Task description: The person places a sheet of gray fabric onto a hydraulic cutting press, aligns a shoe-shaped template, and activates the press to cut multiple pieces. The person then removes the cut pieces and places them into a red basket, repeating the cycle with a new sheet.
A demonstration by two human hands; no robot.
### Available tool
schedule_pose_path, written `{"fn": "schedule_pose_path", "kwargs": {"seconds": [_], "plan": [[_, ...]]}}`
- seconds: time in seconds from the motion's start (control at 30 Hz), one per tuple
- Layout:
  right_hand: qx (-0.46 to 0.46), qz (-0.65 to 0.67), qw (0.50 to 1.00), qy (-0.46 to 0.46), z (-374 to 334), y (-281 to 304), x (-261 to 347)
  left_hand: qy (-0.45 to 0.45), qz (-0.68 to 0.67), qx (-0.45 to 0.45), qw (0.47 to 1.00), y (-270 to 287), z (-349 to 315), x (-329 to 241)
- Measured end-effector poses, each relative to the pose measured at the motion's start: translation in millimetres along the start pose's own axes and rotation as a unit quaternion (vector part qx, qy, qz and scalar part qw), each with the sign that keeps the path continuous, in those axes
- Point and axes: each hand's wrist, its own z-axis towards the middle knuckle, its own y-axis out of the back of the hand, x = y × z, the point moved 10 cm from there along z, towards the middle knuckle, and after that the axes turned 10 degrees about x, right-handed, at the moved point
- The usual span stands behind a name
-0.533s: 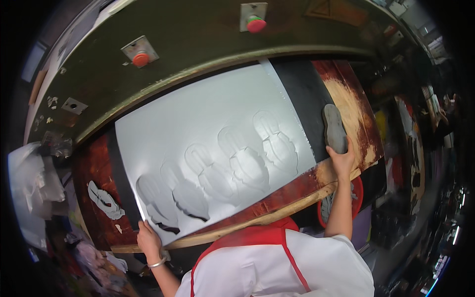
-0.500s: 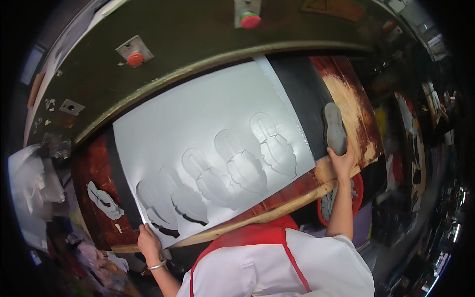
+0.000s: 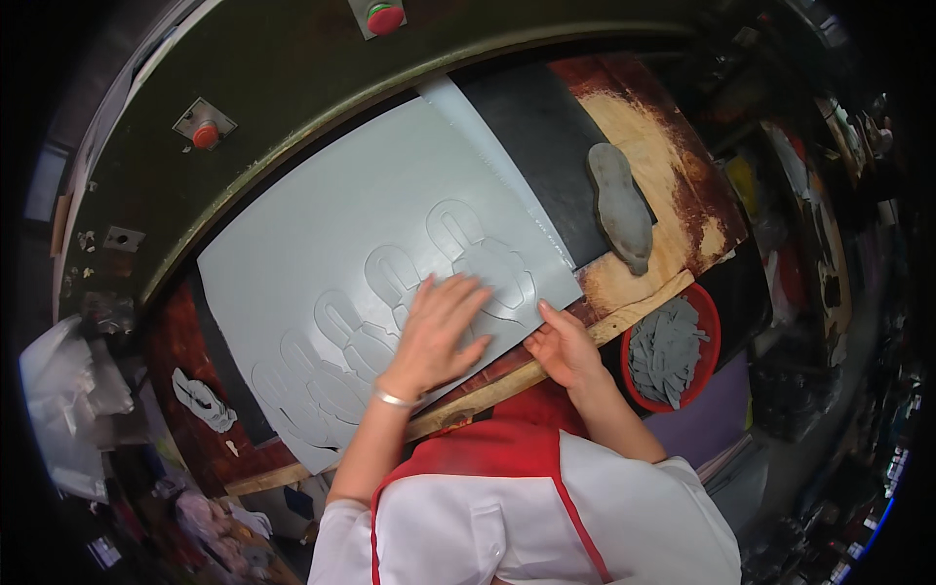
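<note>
Worn wood makes up the board [image 3: 673,210], stained red-brown with a pale scuffed patch, and it sits under the curved dark-green front of a machine [image 3: 292,78] carrying two red buttons [image 3: 205,135]. Across the board lies a pale grey sheet [image 3: 341,224], smooth and matte, with a row of sole-shaped outlines cut into it; its near edge runs along the board's front lip and its far edge tucks under the machine. The left hand [image 3: 439,331] lies flat on the sheet with fingers spread, palm down over the cut outline nearest the sheet's right corner. Just to the right of it, the right hand [image 3: 564,349] rests at the sheet's near right corner, fingers curled at the edge; whether it pinches the sheet I cannot tell. Beyond the right hand, a black mat [image 3: 546,156] shows past the sheet's right edge, and a grey sole-shaped die [image 3: 621,207] lies on it, well apart from both hands. To the right of the right hand and below the board's lip stands a red bowl [image 3: 710,314] heaped with grey cut pieces [image 3: 665,349]. Far to the left of the left hand, white scrap [image 3: 203,400] lies on dark board. Open sheet stretches ahead of both hands toward the machine.
</note>
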Motion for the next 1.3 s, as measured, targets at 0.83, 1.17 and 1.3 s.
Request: {"fn": "schedule_pose_path", "kwargs": {"seconds": [0.83,1.17,1.3], "plan": [[0.123,0.031,0.982,-0.141,-6.0,-46.0,-85.6,-0.057,0.024,0.071,0.996,-4.6,-45.7,22.2],[0.118,0.001,0.988,-0.101,-16.8,-61.6,-95.5,0.2,-0.221,-0.55,0.781,183.5,-118.9,137.2],[0.164,-0.049,0.978,-0.121,-25.1,-72.7,-122.6,0.01,0.033,-0.374,0.927,198.0,-113.0,75.8]]}}
